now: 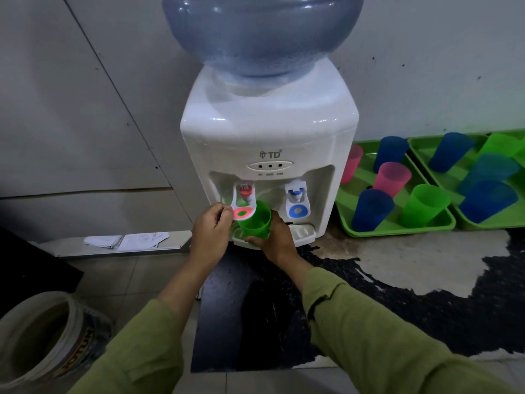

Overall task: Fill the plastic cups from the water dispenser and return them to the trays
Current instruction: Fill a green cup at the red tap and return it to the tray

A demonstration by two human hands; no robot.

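A white water dispenser (270, 132) with a blue bottle (262, 32) on top stands on a worn dark table. My right hand (277, 241) grips a green plastic cup (255, 221) held under the red tap (245, 193), above the drip tray (304, 233). My left hand (211, 231) pinches the red tap's lever paddle (241, 213). The blue tap (297, 199) is untouched. To the right, two green trays (397, 230) (420, 145) hold blue, pink and green cups.
A white paint bucket (48, 339) stands on the tiled floor at lower left. Papers (127, 240) lie on a ledge left of the dispenser. A grey wall runs behind everything. The tabletop (426, 260) has peeling black surface.
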